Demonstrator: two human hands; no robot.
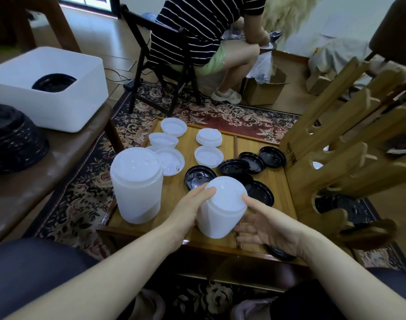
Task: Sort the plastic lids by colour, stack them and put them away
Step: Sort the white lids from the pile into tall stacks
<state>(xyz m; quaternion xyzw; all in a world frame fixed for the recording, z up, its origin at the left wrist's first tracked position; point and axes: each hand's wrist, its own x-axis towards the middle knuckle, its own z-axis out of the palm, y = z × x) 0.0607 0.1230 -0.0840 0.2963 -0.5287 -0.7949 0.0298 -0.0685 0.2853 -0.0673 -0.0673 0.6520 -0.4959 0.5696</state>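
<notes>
At lower centre of the frame, both hands met at a short stack of white lids [220, 211] standing on the wooden table [275, 181]. The left hand [190, 209] had its grip curled round the stack's left side; the right hand [266, 224] lay against the right side with fingers spread and nearly straight, its grip open. Just left stood a taller stack of white lids [137, 185]. Beyond, loose black lids [252, 162] lay centre-right and loose white lids [174, 142] behind them. At upper left, a white bin [58, 105] held black lids. At upper centre a seated person [204, 31] faced away.
</notes>
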